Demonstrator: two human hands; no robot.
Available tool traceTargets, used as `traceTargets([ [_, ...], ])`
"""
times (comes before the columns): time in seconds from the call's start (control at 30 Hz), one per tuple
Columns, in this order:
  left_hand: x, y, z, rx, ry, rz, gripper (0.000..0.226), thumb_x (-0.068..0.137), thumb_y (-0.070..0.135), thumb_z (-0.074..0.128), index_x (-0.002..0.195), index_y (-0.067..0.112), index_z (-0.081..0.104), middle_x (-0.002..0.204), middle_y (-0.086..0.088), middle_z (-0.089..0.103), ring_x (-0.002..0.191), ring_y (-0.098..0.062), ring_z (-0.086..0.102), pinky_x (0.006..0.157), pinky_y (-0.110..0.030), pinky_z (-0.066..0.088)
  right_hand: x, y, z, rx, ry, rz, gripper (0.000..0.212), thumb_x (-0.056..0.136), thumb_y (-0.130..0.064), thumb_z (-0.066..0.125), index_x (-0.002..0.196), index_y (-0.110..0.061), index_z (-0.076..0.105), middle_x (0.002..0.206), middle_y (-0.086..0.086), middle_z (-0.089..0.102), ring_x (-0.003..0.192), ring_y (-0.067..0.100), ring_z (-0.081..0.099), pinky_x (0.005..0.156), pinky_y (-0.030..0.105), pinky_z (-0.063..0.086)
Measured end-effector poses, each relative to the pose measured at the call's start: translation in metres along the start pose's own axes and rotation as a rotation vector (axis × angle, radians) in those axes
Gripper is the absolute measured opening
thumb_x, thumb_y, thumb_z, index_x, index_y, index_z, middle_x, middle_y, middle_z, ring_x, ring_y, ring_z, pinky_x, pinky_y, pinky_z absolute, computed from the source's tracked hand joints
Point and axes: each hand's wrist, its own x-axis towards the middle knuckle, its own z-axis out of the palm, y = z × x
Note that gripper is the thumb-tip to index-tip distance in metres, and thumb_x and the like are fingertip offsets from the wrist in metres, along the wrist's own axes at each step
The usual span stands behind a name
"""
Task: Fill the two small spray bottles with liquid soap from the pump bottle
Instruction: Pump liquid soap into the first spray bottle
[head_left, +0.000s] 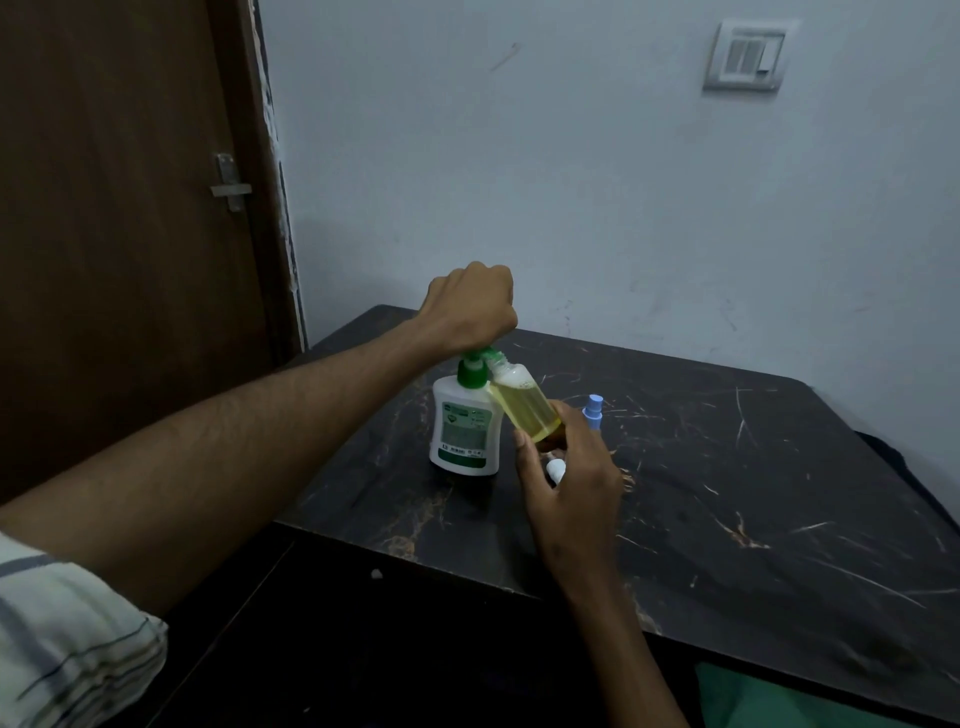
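Observation:
A white pump bottle (464, 431) with a green pump head stands on the dark marble-patterned table (727, 493). My left hand (470, 306) is curled in a fist over the pump head and presses on it from above. My right hand (569, 483) grips a small clear spray bottle (524, 408), tilted with its open mouth at the green nozzle. Yellow liquid soap fills most of it. A small white cap (556, 469) shows in the same hand. Behind that hand stands a second small bottle with a blue spray head (593, 409); its body is hidden.
The table stands in a corner against a pale wall (571, 182), with a brown door (130, 234) to the left. A wall switch (748, 54) is high on the right. Something green (753, 696) lies below the table's near edge.

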Motion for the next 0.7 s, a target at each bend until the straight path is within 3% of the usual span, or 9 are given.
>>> traceTargets([
  [0.23, 0.004, -0.001, -0.007, -0.067, 0.05, -0.09, 0.024, 0.08, 0.006, 0.053, 0.099, 0.005, 0.069, 0.096, -0.013, 0.072, 0.079, -0.029, 0.062, 0.071, -0.042, 0.049, 0.001, -0.002, -0.003, 0.019, 0.036, 0.003, 0.031, 0.095, -0.032, 0.069, 0.123, -0.021, 0.061, 0.098, -0.009, 0.063, 0.086, 0.006, 0.061, 0.072, 0.014, 0.045],
  [0.5, 0.009, 0.0, -0.006, -0.052, 0.05, -0.095, 0.025, 0.081, 0.006, 0.053, 0.101, 0.005, 0.067, 0.097, -0.012, 0.07, 0.08, -0.03, 0.059, 0.071, -0.041, 0.047, 0.003, 0.002, -0.002, 0.094, 0.106, 0.047, 0.025, 0.096, -0.032, 0.069, 0.119, -0.025, 0.061, 0.09, -0.009, 0.065, 0.079, 0.006, 0.064, 0.066, 0.022, 0.051],
  [0.7, 0.012, -0.004, -0.002, -0.054, 0.043, -0.094, 0.022, 0.081, 0.007, 0.052, 0.097, 0.006, 0.067, 0.093, -0.012, 0.071, 0.085, -0.034, 0.068, 0.075, -0.044, 0.055, 0.004, 0.002, -0.003, 0.142, 0.131, 0.076, 0.022, 0.097, -0.029, 0.068, 0.117, -0.034, 0.058, 0.091, -0.013, 0.067, 0.08, 0.006, 0.066, 0.066, 0.025, 0.054],
])
